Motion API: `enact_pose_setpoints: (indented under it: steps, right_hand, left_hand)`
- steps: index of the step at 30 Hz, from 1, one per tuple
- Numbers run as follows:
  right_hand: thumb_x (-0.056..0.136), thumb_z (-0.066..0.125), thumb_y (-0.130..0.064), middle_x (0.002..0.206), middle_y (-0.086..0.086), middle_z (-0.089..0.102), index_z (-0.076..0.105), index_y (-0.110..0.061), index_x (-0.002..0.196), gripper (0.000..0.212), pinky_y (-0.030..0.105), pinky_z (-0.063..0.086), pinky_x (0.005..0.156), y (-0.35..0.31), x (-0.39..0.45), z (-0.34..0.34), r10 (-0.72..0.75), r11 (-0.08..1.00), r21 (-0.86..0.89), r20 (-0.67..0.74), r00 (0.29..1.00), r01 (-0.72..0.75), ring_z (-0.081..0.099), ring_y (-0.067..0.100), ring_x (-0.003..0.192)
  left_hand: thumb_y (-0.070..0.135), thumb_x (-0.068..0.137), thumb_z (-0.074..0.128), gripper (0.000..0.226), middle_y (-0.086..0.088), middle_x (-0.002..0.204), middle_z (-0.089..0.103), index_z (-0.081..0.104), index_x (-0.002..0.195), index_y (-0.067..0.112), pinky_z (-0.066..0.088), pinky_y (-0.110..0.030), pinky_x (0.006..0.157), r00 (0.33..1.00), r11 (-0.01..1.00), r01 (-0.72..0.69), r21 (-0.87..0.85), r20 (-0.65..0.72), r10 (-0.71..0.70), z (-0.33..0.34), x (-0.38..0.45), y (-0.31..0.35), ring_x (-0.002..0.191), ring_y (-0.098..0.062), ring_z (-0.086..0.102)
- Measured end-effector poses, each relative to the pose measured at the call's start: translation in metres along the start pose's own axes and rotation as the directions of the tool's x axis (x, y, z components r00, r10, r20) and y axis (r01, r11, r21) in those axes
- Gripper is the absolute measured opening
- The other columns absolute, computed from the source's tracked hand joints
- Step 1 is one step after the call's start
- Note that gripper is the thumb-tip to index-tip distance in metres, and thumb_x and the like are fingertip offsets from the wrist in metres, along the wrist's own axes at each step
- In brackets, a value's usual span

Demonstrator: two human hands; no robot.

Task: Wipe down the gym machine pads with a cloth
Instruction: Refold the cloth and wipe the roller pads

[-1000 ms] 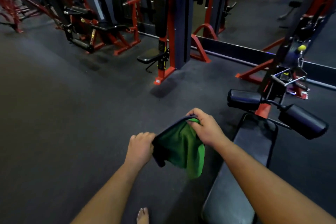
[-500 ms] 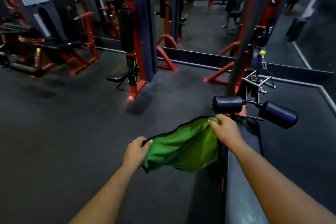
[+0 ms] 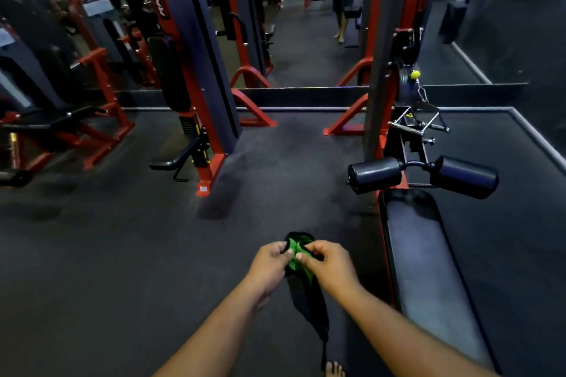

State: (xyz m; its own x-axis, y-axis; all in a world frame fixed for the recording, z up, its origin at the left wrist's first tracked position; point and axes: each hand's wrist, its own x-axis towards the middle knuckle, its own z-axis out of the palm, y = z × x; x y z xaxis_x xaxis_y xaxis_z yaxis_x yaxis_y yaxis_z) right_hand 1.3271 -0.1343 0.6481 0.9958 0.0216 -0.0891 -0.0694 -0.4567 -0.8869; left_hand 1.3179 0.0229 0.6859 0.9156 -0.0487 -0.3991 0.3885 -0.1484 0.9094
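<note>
Left hand [image 3: 271, 263] and right hand [image 3: 329, 266] pinch the bunched cloth [image 3: 295, 255] together, left of the bench pad [image 3: 428, 269].

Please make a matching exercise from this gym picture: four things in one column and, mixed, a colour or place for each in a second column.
Things:
1. cloth
2. bench pad
3. small ball
4. roller pads

Descriptions:
A. yellow, hanging on the cable machine
B. long, dark, to the right of the hands
C. green and black, pinched by both hands
D. two dark cylinders at the bench's far end

Pairs: 1-C, 2-B, 3-A, 4-D
</note>
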Motion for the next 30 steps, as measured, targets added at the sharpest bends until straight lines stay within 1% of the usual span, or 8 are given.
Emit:
enact_pose_setpoints:
  steps: [5,8,15,17,19,22,27,30]
  right_hand:
    - [0.082,0.084,-0.023,0.086,-0.014,0.068,0.081,-0.02,0.101,0.02,0.017,0.049,0.075,-0.001,0.035,0.0,-0.095,0.995,-0.03,-0.054,0.994,0.094,0.065,0.003,0.085]
    - [0.085,0.07,-0.012,0.092,-0.004,0.071,0.078,-0.017,0.104,0.021,0.022,0.05,0.078,-0.006,0.055,-0.001,-0.131,0.991,0.033,0.119,0.984,0.128,0.065,0.007,0.086]
    - [0.095,0.045,0.009,0.106,0.01,0.076,0.057,-0.011,0.12,0.035,0.03,0.055,0.081,-0.02,0.107,-0.021,0.113,0.763,0.58,0.318,0.941,-0.287,0.073,0.02,0.093]
    - [0.084,0.056,-0.004,0.106,0.008,0.069,0.053,-0.023,0.115,0.036,0.034,0.054,0.077,-0.011,0.129,-0.023,0.106,0.884,0.439,0.149,0.983,-0.162,0.071,0.019,0.085]
    - [0.078,0.062,-0.02,0.117,-0.003,0.059,0.056,-0.038,0.121,0.047,0.034,0.052,0.085,-0.002,0.152,-0.029,-0.02,0.998,-0.05,0.071,0.997,0.024,0.063,0.014,0.097]
    - [0.086,0.058,-0.049,0.131,-0.005,0.047,0.052,-0.04,0.136,0.051,0.041,0.047,0.097,0.003,0.176,-0.039,-0.091,0.698,-0.686,0.197,0.976,0.203,0.046,0.018,0.121]
    - [0.089,0.06,-0.059,0.112,-0.005,0.052,0.065,-0.029,0.098,0.032,0.038,0.048,0.083,-0.018,0.196,-0.057,-0.344,0.584,-0.79,-0.036,0.938,0.184,0.054,0.021,0.109]
    - [0.091,0.069,-0.048,0.113,-0.006,0.052,0.064,-0.023,0.095,0.026,0.03,0.048,0.084,-0.05,0.204,-0.059,-0.318,0.687,-0.712,-0.114,0.941,0.146,0.053,0.014,0.105]
  left_hand:
    - [0.013,0.109,0.045,0.027,-0.021,0.11,0.074,0.067,0.117,0.001,0.059,-0.04,0.087,0.995,0.996,0.084,0.028,0.055,-0.085,-0.005,0.047,0.015,0.094,-0.023,0.069]
    - [0.026,0.108,0.051,0.03,-0.021,0.113,0.074,0.069,0.115,0.003,0.059,-0.041,0.091,0.994,0.997,0.075,0.005,0.081,-0.075,-0.003,0.072,0.026,0.096,-0.022,0.071]
    - [-0.004,0.084,0.077,0.036,-0.007,0.106,0.079,0.072,0.116,0.012,0.058,-0.028,0.087,0.968,0.986,-0.131,0.098,0.225,0.107,-0.032,0.128,0.043,0.101,-0.02,0.074]
    - [-0.003,0.083,0.075,0.04,0.003,0.106,0.079,0.072,0.113,0.024,0.055,-0.027,0.089,0.959,0.955,-0.221,0.198,0.223,0.176,-0.04,0.15,0.048,0.101,-0.01,0.073]
    - [0.0,0.084,0.07,0.044,0.013,0.106,0.078,0.071,0.11,0.036,0.054,-0.027,0.095,0.943,0.917,-0.296,0.269,0.236,0.235,-0.049,0.174,0.057,0.104,-0.004,0.071]
    - [0.003,0.091,0.067,0.037,0.014,0.11,0.076,0.073,0.113,0.032,0.052,-0.027,0.101,0.922,0.85,-0.368,0.378,0.269,0.28,-0.071,0.205,0.077,0.106,0.0,0.069]
    - [0.025,0.099,0.061,0.031,0.006,0.123,0.073,0.068,0.128,0.032,0.053,-0.032,0.093,0.836,0.415,-0.545,0.728,0.436,0.334,-0.125,0.26,0.105,0.114,-0.018,0.067]
    - [0.023,0.099,0.06,0.023,0.005,0.113,0.075,0.07,0.119,0.031,0.054,-0.033,0.085,0.835,0.423,-0.549,0.721,0.448,0.32,-0.145,0.286,0.124,0.105,-0.02,0.068]
